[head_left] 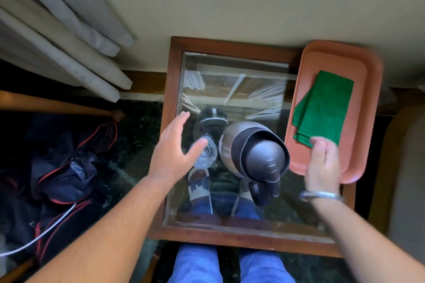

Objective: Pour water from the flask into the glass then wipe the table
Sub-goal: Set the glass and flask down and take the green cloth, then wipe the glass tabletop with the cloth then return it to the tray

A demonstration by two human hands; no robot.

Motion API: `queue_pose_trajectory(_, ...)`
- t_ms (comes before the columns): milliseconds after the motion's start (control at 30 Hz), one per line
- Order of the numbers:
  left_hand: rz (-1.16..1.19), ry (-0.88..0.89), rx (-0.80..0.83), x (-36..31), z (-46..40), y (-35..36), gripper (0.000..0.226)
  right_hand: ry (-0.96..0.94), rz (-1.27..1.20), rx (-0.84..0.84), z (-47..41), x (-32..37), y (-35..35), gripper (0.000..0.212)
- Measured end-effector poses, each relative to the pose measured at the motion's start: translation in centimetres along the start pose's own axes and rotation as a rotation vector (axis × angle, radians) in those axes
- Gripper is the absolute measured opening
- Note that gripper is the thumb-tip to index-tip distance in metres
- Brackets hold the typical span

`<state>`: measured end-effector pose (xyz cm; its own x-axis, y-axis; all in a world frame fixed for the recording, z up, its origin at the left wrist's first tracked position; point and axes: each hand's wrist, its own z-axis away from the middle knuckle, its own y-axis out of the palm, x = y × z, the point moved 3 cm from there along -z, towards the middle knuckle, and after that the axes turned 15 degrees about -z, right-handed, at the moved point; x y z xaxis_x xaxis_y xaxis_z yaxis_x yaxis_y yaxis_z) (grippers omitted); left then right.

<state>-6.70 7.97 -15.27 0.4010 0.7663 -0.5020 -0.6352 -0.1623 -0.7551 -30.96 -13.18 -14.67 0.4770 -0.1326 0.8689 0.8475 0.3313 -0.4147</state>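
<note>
A dark grey metal flask (pixel 253 151) with a domed lid and spout stands upright in the middle of the glass-topped table (pixel 232 238). Just left of it is a clear drinking glass (pixel 207 153). My left hand (pixel 174 153) hovers over the glass's left side, fingers spread, holding nothing. My right hand (pixel 322 165) is to the right of the flask, over the near end of the orange tray (pixel 372 99), fingers loosely apart and slightly blurred. A folded green cloth (pixel 324 108) lies in the tray, its near corner just beyond my fingertips.
The table has a brown wooden frame and stands against a beige wall. Grey curtains (pixel 59 37) hang at the left. A dark bag with red piping (pixel 66 177) and a white cable lie on the floor to the left. My knees in blue jeans (pixel 230 266) are at the table's near edge.
</note>
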Motion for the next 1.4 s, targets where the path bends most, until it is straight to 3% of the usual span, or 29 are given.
queue_pose_trajectory(67,-0.107,-0.057,-0.003,0.2,-3.3,0.1,0.072,-0.095,0.298,0.077,-5.1,-1.3,-0.4,0.054)
queue_pose_trajectory(167,-0.335,-0.119,0.078,1.4,-9.0,1.4,0.084,-0.111,0.633,0.159,-12.5,-4.3,-0.5,0.076)
queue_pose_trajectory(333,-0.681,0.139,-0.035,2.8,-14.3,4.0,0.094,-0.054,0.784,0.147,-17.8,-7.8,1.4,0.1)
queue_pose_trajectory(633,-0.783,0.207,-0.099,4.3,-15.1,6.4,0.1,-0.152,0.672,0.047,-10.4,-11.9,1.7,0.067)
queue_pose_trajectory(833,-0.777,0.215,-0.093,4.4,-15.2,6.5,0.102,-0.064,0.155,-0.059,-11.9,-9.7,-0.5,0.047)
queue_pose_trajectory(967,-0.77,0.21,-0.109,4.4,-15.4,6.4,0.104,-0.298,0.109,0.124,-12.9,-0.8,1.7,0.049)
queue_pose_trajectory(1033,-0.764,0.203,-0.124,4.3,-15.2,6.3,0.105,-0.393,0.144,0.307,-13.1,3.5,6.5,0.047)
queue_pose_trajectory(1133,-0.734,0.145,-0.147,4.5,-14.8,6.2,0.11,-0.443,0.642,0.688,-14.3,3.3,15.4,0.057)
queue_pose_trajectory(1233,-0.69,0.085,-0.167,4.7,-14.6,6.0,0.118,-0.521,1.011,0.695,-15.4,1.6,21.4,0.081)
queue_pose_trajectory(1333,-0.624,0.064,-0.213,5.1,-14.7,5.8,0.122,-0.631,1.073,0.702,-15.3,2.8,26.7,0.074)
queue_pose_trajectory(1400,-0.562,0.081,-0.259,5.4,-14.6,5.7,0.123,-0.854,1.096,0.861,-13.5,3.0,28.4,0.07)
